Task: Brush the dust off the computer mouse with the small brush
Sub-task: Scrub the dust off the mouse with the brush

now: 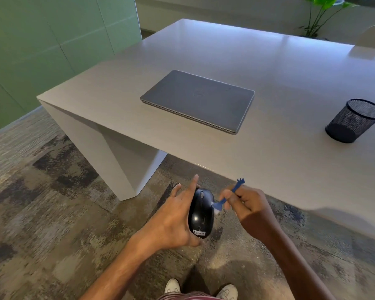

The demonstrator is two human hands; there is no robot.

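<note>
- mouse (pixel 201 213) sits in the left hand (pixel 171 219), held by its sides over the carpet, just off the desk (pixel 279 72) edge
- right hand (pixel 247 204) pinches the brush (pixel 222 201), bristles touching the mouse's right side
- loose-ish hold, so a hard stroke could probably knock it to the floor
- lots of open room here; laptop (pixel 198 100) and cup (pixel 354 120) are well apart

Bright daylight glare on table (pixel 268 68) — edges warped, blurred.

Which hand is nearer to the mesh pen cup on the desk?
Right. The right hand, holding the small brush, is below the desk edge on the mesh pen cup side. The left hand, holding the mouse, is further left.
</note>
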